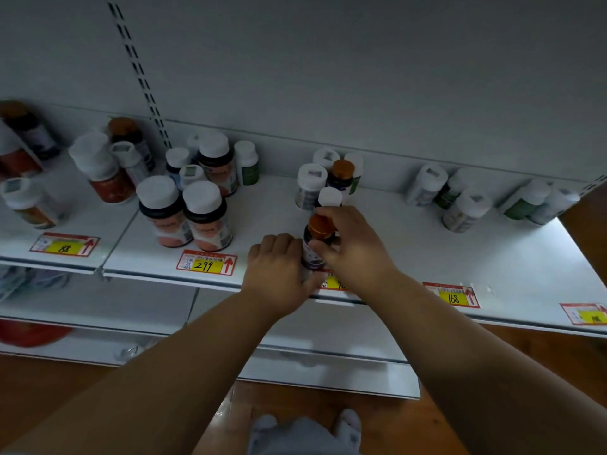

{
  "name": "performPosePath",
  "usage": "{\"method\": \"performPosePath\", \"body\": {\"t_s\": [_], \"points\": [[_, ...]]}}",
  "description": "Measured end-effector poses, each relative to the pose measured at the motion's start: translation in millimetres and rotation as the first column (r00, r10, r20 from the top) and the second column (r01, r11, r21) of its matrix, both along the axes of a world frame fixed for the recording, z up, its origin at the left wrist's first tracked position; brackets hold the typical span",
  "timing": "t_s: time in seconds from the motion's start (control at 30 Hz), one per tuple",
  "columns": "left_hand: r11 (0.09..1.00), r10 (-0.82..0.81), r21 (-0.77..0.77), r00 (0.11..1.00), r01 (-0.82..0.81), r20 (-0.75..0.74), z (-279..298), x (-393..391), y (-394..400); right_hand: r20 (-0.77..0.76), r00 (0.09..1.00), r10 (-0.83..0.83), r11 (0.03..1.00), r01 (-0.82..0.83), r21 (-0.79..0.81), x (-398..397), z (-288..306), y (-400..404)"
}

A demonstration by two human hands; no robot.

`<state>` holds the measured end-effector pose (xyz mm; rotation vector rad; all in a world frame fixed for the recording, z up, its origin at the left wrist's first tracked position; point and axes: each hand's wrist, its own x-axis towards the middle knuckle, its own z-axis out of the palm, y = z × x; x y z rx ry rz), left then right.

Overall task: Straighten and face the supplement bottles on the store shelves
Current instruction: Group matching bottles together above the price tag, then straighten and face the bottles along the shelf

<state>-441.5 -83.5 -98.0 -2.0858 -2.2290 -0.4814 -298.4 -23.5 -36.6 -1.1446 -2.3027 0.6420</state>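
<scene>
Both forearms are bare up to the bottom edge of the view, with no sleeve, watch or band showing on either. The left hand and the right hand wear no gloves or rings. Low in the view, pale grey clothing and light socks show.

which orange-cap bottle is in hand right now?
The dark bottle with the orange cap at the shelf's front edge: the left hand holds its side and the right hand grips near its cap. The other orange-capped bottles stand further back, untouched.
</scene>
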Motion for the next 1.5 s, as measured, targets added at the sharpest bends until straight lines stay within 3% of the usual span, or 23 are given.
{"method": "performPosePath", "body": {"t_s": [0.17,0.3,0.37,0.47,0.63,0.73,0.9,1.0,1.07,1.2,1.33,1.43,1.5], "points": [[0.997,0.024,0.074,1.0,-0.025,0.015,-5.7,-2.8,8.3,0.0,1.0,0.004,0.999,-0.004,-0.031,-4.0,2.4,6.8],[0.999,0.044,-0.016,0.998,-0.043,0.047,-2.6,-1.0,8.1,0.036,0.999,0.016,1.0,-0.017,0.021,-2.6,0.7,8.1],[0.998,0.06,-0.03,0.992,-0.057,0.114,5.0,1.7,0.8,0.036,0.999,-0.005,0.999,0.003,0.032,2.1,0.8,6.0],[0.993,0.072,0.074,0.956,-0.097,0.285,16.5,9.4,-17.5,-0.006,0.996,-0.086,0.994,0.086,0.064,19.7,8.3,2.0],[0.965,-0.244,0.174,0.92,0.198,0.306,40.4,67.0,-13.2,-0.043,0.975,-0.217,0.965,0.222,0.142,88.0,17.7,13.5],[0.938,-0.336,0.19,0.895,0.29,0.293,51.2,107.1,13.6,-0.01,0.954,-0.3,0.947,0.299,0.121,135.4,21.6,35.6],[0.95,-0.299,0.2,0.884,0.239,0.361,38.8,170.9,62.3,0.14,0.914,-0.38,0.919,0.356,0.17,208.9,27.9,100.4],[0.987,-0.158,0.064,0.859,0.145,0.487,37.2,207.4,90.0,0.298,0.923,-0.244,0.969,0.221,0.11,236.2,28.6,141.8],[0.996,-0.06,-0.021,0.84,0.085,0.54,37.0,227.0,106.9,0.323,0.939,-0.12,0.993,0.109,0.052,245.0,25.4,158.7],[0.993,0.076,-0.119,0.771,0.0,0.633,34.5,248.9,129.2,0.208,0.971,-0.117,0.992,0.124,-0.022,258.4,19.0,169.5],[0.996,0.078,-0.08,0.734,-0.033,0.675,43.3,265.1,132.7,0.013,0.99,-0.142,0.973,0.142,-0.18,271.1,34.5,170.4],[0.994,0.088,-0.105,0.595,-0.007,0.799,58.2,276.3,123.3,-0.195,0.966,-0.168,0.916,0.079,-0.394,275.4,44.0,163.6],[0.993,0.088,-0.112,0.433,0.03,0.897,64.6,277.8,114.3,-0.395,0.898,-0.191,0.825,-0.071,-0.56,276.3,48.8,156.8]]}}
